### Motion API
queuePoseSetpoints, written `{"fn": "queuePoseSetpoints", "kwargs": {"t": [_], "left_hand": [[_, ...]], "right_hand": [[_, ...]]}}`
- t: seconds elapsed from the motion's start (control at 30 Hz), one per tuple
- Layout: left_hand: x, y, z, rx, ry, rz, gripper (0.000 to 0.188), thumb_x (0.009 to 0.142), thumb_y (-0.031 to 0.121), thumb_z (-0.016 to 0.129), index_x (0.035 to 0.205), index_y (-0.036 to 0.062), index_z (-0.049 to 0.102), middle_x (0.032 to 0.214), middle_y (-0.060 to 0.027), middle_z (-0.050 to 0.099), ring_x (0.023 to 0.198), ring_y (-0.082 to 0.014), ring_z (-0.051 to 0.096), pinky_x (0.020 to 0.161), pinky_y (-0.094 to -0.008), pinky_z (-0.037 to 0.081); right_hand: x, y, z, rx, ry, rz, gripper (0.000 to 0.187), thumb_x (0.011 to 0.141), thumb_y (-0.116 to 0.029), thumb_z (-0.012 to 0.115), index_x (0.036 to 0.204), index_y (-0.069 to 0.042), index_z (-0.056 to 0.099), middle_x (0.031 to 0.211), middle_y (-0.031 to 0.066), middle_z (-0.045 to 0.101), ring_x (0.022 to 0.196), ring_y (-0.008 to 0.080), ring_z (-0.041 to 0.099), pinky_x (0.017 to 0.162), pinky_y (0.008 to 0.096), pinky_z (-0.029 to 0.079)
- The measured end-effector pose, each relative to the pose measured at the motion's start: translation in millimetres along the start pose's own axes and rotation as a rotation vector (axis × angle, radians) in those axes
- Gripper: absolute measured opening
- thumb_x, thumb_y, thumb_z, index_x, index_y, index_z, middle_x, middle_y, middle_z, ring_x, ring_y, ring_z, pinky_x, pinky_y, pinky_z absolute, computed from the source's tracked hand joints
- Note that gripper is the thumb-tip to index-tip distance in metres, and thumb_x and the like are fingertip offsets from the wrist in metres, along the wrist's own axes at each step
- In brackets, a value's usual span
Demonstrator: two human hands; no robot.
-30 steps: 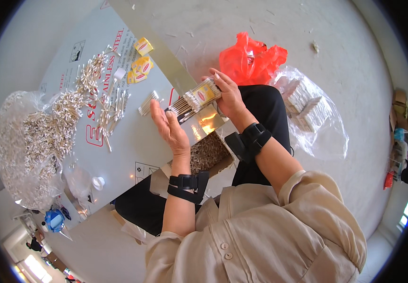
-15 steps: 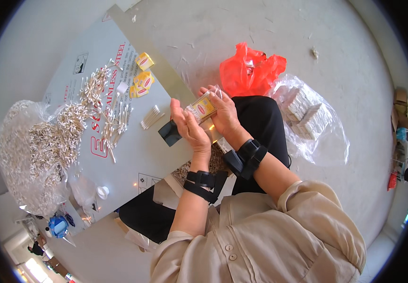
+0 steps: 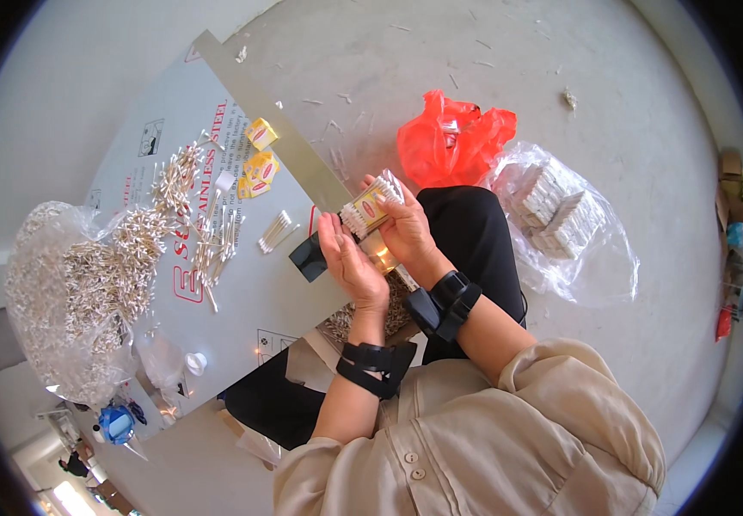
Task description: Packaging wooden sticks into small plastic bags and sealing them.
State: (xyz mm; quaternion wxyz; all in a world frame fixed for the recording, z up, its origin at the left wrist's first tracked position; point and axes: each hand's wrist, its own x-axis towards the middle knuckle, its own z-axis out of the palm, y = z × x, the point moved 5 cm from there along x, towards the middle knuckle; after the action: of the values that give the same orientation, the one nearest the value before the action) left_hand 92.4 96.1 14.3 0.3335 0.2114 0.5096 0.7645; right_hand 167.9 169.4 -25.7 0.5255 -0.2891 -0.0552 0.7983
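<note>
The yellow-labelled white cotton-swab bundle [image 3: 366, 212] could spill if the right hand [image 3: 408, 234] loosens its curled grip beside the flat left hand [image 3: 356, 268].

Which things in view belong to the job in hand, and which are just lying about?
Likely the job:
yellow-labelled bundle of white-tipped swabs, in the right hand beside the left hand
loose swabs on the grey tabletop
small yellow paper labels
clear plastic swab bag

Likely lying about:
pale scraps on the grey floor
white round plastic cap
</note>
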Motion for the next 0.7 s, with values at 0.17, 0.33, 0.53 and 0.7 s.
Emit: {"fn": "queuePoseSetpoints", "kwargs": {"t": [0.17, 0.33, 0.53, 0.7], "left_hand": [[-5, -1, 10, -0.016, 0.075, -0.092, 0.062, 0.1, 0.029, 0.043, 0.146, -0.0063, 0.02, 0.151, -0.0259, 0.02, 0.142, -0.0324, 0.021, 0.118, -0.0437, 0.016], [-2, -6, 12, -0.217, 0.151, -0.199, 0.062, 0.099, 0.027, 0.044, 0.145, -0.0049, 0.019, 0.143, -0.0218, 0.03, 0.136, -0.0305, 0.03, 0.115, -0.0423, 0.025], [17, -6, -2, -0.256, 0.124, -0.294, 0.059, 0.098, 0.021, 0.048, 0.142, -0.008, 0.021, 0.133, -0.021, 0.039, 0.124, -0.028, 0.043, 0.109, -0.0393, 0.037], [14, 0, -8, -0.134, 0.113, -0.39, 0.051, 0.098, 0.018, 0.049, 0.137, -0.0081, 0.029, 0.122, -0.0216, 0.048, 0.112, -0.0265, 0.053, 0.101, -0.0399, 0.045]], "right_hand": [[-5, 2, 12, 0.065, 0.064, 0.044, 0.042, 0.085, 0.01, 0.057, 0.124, -0.003, 0.047, 0.124, 0.0175, 0.06, 0.12, 0.03, 0.055, 0.103, 0.045, 0.044], [0, 5, 8, 0.015, 0.009, 0.04, 0.041, 0.08, 0.016, 0.06, 0.114, -0.004, 0.05, 0.119, 0.0192, 0.061, 0.116, 0.0327, 0.058, 0.099, 0.0475, 0.048], [-6, 3, 21, -0.074, -0.003, -0.007, 0.041, 0.079, 0.017, 0.06, 0.113, -0.003, 0.051, 0.12, 0.0187, 0.061, 0.114, 0.0331, 0.059, 0.098, 0.0472, 0.05], [-2, -4, 10, 0.021, -0.024, 0.008, 0.041, 0.082, 0.011, 0.06, 0.12, -0.002, 0.051, 0.122, 0.0182, 0.06, 0.114, 0.0331, 0.059, 0.097, 0.0465, 0.05]]}}
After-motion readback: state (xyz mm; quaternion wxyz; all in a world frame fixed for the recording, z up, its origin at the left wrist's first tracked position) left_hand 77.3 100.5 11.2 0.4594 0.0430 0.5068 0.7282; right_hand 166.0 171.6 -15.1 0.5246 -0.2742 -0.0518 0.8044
